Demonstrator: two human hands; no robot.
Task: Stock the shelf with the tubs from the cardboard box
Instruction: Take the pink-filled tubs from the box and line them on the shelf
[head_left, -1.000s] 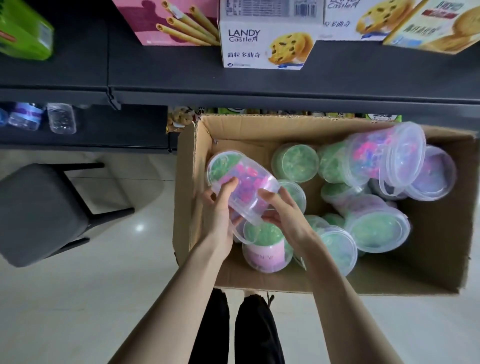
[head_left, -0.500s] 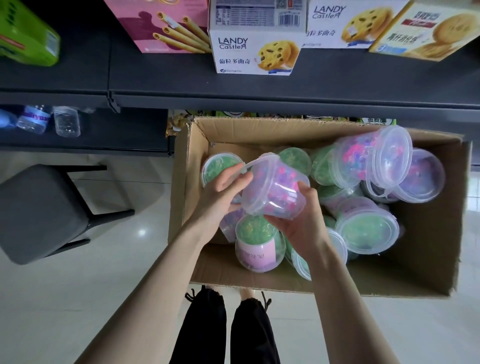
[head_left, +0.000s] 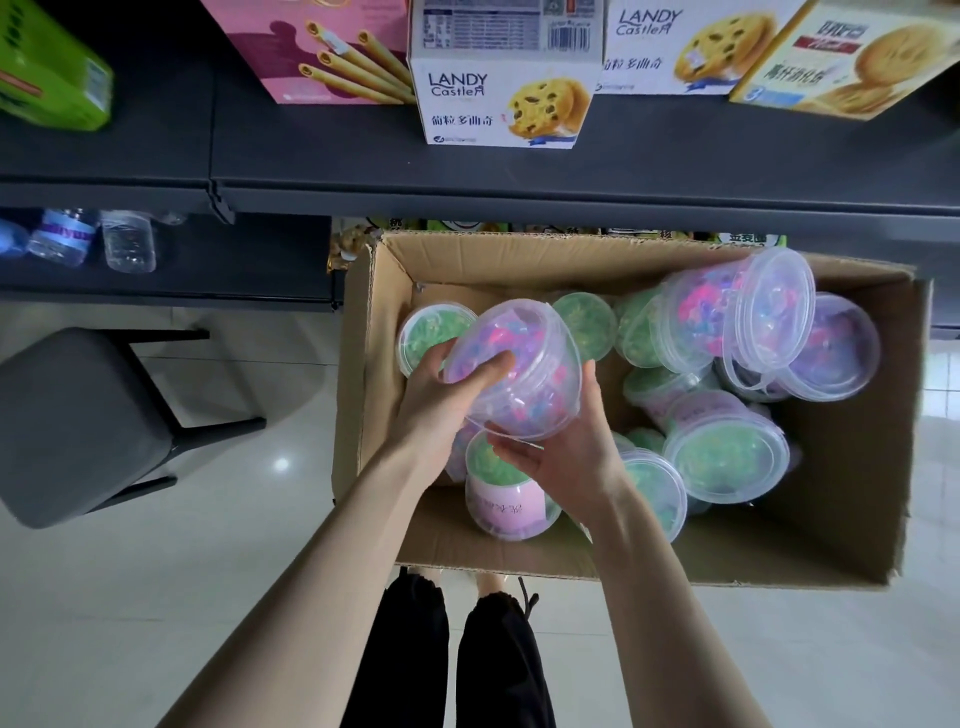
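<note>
At our 9 o'clock a grey stool (head_left: 78, 426) stands on the pale floor (head_left: 208, 571). Above it, toward 10 o'clock, water bottles (head_left: 127, 241) lie on a lower ledge (head_left: 234, 270). The dark shelf (head_left: 675, 171) runs across the frame at 12 o'clock and carries biscuit cartons (head_left: 506, 98). Below it sits the open cardboard box (head_left: 857, 467), reaching from the centre out to 3 o'clock.

Our left hand (head_left: 441, 400) reaches into the box's left half and grips a clear tub (head_left: 524, 374) of pink and purple pieces. The thumb lies across the tub's near face and the other fingers curl behind it. We hold this tub above the others, tilted. Its long axis runs from about 10 o'clock to 4 o'clock, with the rimmed end toward 4 o'clock. Our right hand (head_left: 566, 462) cups it from 5 o'clock, with fingers (head_left: 514, 454) curled under its lower edge and the thumb up along its right side.

To the right, more tubs (head_left: 727, 457) lie jumbled in the box, some filled with green and some with pink. One pink one at 2 o'clock lies on its side with its lid toward 3 o'clock.
</note>
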